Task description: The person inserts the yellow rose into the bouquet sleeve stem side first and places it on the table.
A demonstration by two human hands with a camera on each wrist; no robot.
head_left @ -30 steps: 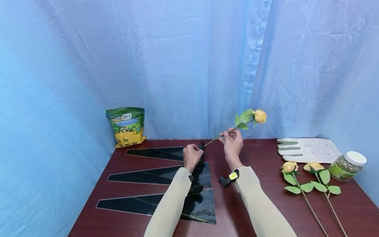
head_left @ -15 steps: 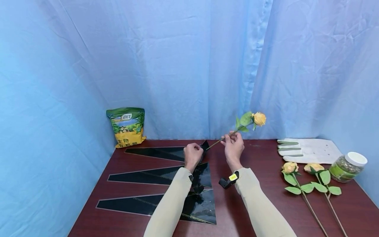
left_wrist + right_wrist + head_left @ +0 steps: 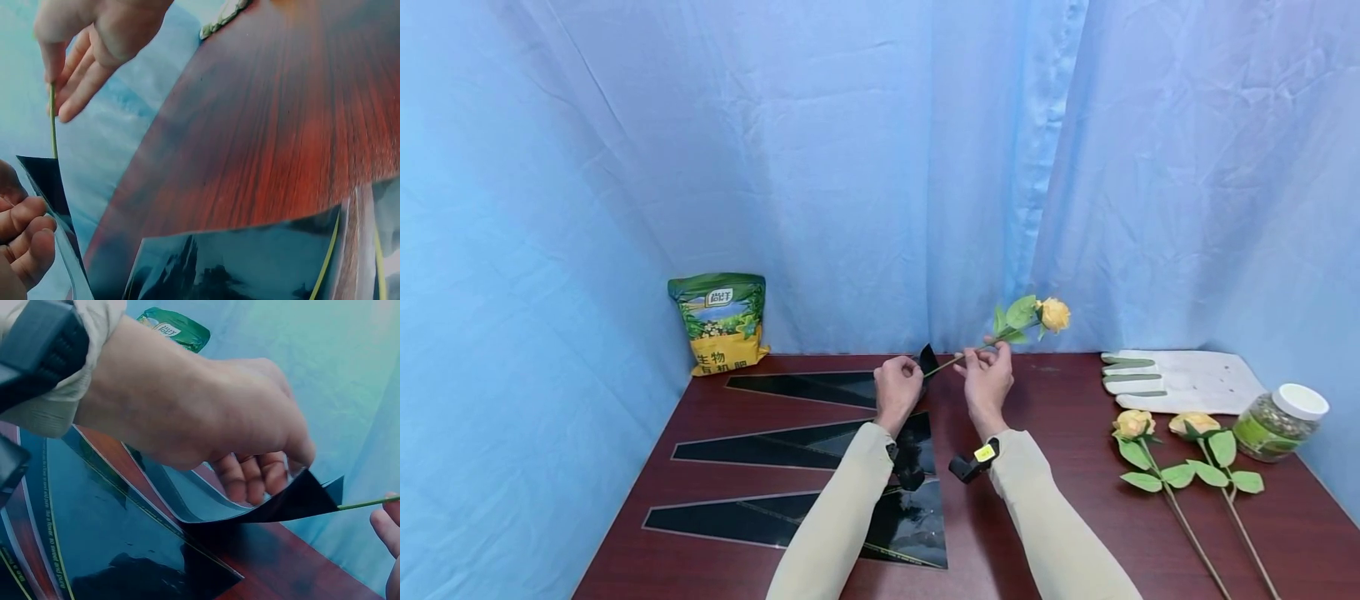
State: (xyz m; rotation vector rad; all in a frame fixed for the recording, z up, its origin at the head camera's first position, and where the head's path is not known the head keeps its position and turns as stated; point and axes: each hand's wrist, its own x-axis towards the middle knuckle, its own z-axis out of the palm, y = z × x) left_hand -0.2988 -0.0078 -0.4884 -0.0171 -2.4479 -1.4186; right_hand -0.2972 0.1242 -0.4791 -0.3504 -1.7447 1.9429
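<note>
My left hand (image 3: 898, 392) pinches the mouth of the farthest black flower sleeve (image 3: 808, 387), a long tapered clear-edged sheet. The sleeve's raised corner (image 3: 306, 500) stands up off the table in the right wrist view. My right hand (image 3: 988, 387) holds a yellow rose (image 3: 1054, 315) by its green stem between thumb and fingers, bloom toward the upper right. In the left wrist view the stem (image 3: 54, 134) runs down into the sleeve's mouth, its lower end hidden. Two more black sleeves, the middle one (image 3: 767, 443) and the nearest one (image 3: 730, 514), lie flat.
Two yellow roses, one (image 3: 1135, 423) beside another (image 3: 1197, 423), lie at the right of the dark red table (image 3: 1075, 517). Behind them are a white glove (image 3: 1206, 381) and a white-lidded jar (image 3: 1277, 423). A green-and-yellow bag (image 3: 722, 323) stands at back left, before the blue curtain (image 3: 850, 167).
My left hand has shifted slightly right, drawing the far sleeve with it, and the sleeve's mouth stands up higher. My right hand and the rose have come down and slightly left.
</note>
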